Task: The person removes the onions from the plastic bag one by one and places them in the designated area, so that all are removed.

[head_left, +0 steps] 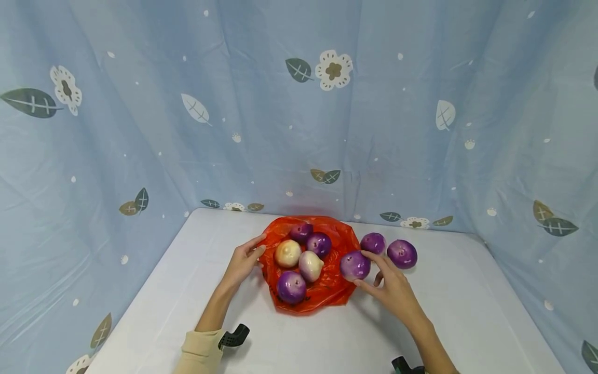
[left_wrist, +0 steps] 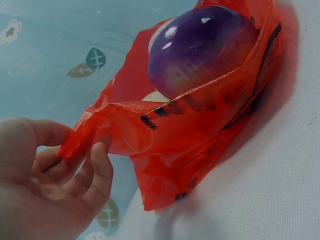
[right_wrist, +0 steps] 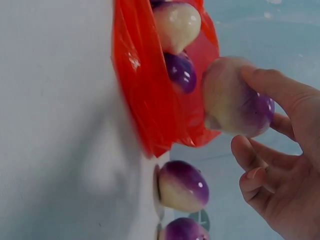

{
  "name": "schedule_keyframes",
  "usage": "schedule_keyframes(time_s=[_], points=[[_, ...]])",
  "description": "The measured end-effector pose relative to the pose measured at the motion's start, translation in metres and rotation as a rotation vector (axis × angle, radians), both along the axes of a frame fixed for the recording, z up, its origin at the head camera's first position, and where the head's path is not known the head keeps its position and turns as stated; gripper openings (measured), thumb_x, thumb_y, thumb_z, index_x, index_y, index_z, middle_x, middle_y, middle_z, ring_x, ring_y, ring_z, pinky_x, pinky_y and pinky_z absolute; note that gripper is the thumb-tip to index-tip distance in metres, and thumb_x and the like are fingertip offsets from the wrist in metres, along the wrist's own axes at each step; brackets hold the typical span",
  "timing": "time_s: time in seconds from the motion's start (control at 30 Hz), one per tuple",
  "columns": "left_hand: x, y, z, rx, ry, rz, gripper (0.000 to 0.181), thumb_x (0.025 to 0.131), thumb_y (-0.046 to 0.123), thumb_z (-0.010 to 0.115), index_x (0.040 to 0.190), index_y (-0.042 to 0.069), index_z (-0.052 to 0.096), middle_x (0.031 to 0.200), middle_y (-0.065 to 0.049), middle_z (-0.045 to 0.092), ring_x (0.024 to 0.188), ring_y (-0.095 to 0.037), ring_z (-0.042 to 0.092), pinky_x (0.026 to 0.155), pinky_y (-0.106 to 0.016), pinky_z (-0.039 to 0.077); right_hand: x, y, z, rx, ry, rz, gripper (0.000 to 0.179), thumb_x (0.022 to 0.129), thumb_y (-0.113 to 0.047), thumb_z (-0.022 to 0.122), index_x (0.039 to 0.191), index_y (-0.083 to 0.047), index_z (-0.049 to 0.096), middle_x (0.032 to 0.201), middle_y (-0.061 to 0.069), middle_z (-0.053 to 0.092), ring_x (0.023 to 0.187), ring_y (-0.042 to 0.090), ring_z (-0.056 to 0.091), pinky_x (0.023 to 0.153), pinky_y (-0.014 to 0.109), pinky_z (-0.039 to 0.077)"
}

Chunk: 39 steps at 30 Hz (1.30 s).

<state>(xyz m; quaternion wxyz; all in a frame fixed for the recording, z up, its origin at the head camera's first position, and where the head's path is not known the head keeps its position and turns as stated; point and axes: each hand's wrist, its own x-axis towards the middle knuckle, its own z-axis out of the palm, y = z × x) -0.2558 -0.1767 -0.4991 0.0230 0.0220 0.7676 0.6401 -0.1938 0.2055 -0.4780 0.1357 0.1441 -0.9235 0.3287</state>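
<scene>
My right hand (head_left: pixel 394 291) pinches a glossy purple-and-white turnip (head_left: pixel 355 266) between thumb and fingers, at the right rim of a red plastic bag (head_left: pixel 334 291). In the right wrist view, that turnip (right_wrist: pixel 232 97) is held beside the bag's mouth, its pale end towards the bag. The left edge of the bag (left_wrist: pixel 120 125) is pinched by my left hand (head_left: pixel 243 262). Several turnips lie inside the spread bag, among them a purple one (head_left: pixel 291 287) at the front and a pale one (head_left: pixel 310 266) in the middle.
Two more purple turnips, one nearer the bag (head_left: pixel 372 243) and one farther right (head_left: pixel 402 254), lie on the white table (head_left: pixel 448 311). A blue curtain (head_left: pixel 261 119) with leaves and flowers hangs behind and at the sides of the table.
</scene>
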Motion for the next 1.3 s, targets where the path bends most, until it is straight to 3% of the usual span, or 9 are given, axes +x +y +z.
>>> schedule_keyframes(time_s=[0.27, 0.47, 0.6, 0.9, 1.1, 1.3], points=[[0.002, 0.000, 0.001, 0.011, 0.021, 0.005, 0.042, 0.101, 0.018, 0.055, 0.142, 0.011, 0.053, 0.139, -0.016, 0.057, 0.078, -0.016, 0.064, 0.075, -0.046, 0.061, -0.001, 0.016, 0.007, 0.027, 0.003, -0.042, 0.072, 0.075, -0.036, 0.085, 0.139, -0.027, 0.052, 0.121, 0.006, 0.059, 0.071, 0.013, 0.055, 0.051, 0.016, 0.048], [0.003, 0.000, 0.001, -0.011, 0.002, 0.011, 0.042, 0.101, 0.020, 0.055, 0.142, 0.013, 0.052, 0.144, -0.013, 0.053, 0.081, -0.015, 0.064, 0.076, -0.041, 0.062, -0.002, 0.033, 0.007, 0.025, 0.063, -0.053, 0.071, 0.076, -0.035, 0.085, 0.138, -0.022, 0.054, 0.109, 0.005, 0.061, 0.070, 0.011, 0.054, 0.055, 0.016, 0.050], [0.004, 0.001, 0.004, -0.003, -0.010, 0.005, 0.043, 0.101, 0.018, 0.055, 0.143, 0.010, 0.050, 0.145, -0.015, 0.052, 0.084, -0.018, 0.064, 0.077, -0.043, 0.061, -0.003, 0.048, 0.007, 0.023, 0.093, -0.085, 0.071, 0.075, -0.031, 0.086, 0.137, -0.020, 0.055, 0.102, 0.005, 0.061, 0.070, 0.011, 0.054, 0.057, 0.019, 0.053], [0.017, 0.004, 0.031, -0.008, -0.022, -0.018, 0.044, 0.101, 0.013, 0.053, 0.144, 0.003, 0.048, 0.142, -0.020, 0.053, 0.086, -0.026, 0.065, 0.078, -0.044, 0.061, -0.002, 0.081, 0.009, 0.044, 0.140, -0.154, 0.072, 0.074, -0.028, 0.087, 0.137, -0.016, 0.055, 0.109, 0.011, 0.062, 0.068, 0.009, 0.054, 0.055, 0.017, 0.045], [0.018, 0.004, 0.032, 0.001, -0.017, -0.022, 0.044, 0.101, 0.013, 0.053, 0.144, 0.003, 0.048, 0.146, -0.019, 0.050, 0.091, -0.033, 0.064, 0.080, -0.047, 0.060, -0.002, 0.104, 0.016, 0.055, 0.144, -0.197, 0.071, 0.075, -0.028, 0.086, 0.137, -0.014, 0.055, 0.112, 0.014, 0.061, 0.067, 0.006, 0.053, 0.056, 0.017, 0.042], [0.017, 0.003, 0.030, 0.000, -0.019, -0.020, 0.044, 0.101, 0.014, 0.054, 0.144, 0.004, 0.048, 0.148, -0.016, 0.049, 0.092, -0.031, 0.063, 0.080, -0.046, 0.061, -0.002, 0.118, 0.018, 0.065, 0.142, -0.231, 0.072, 0.076, -0.026, 0.085, 0.139, -0.011, 0.053, 0.118, 0.019, 0.060, 0.066, 0.003, 0.052, 0.055, 0.016, 0.043]])
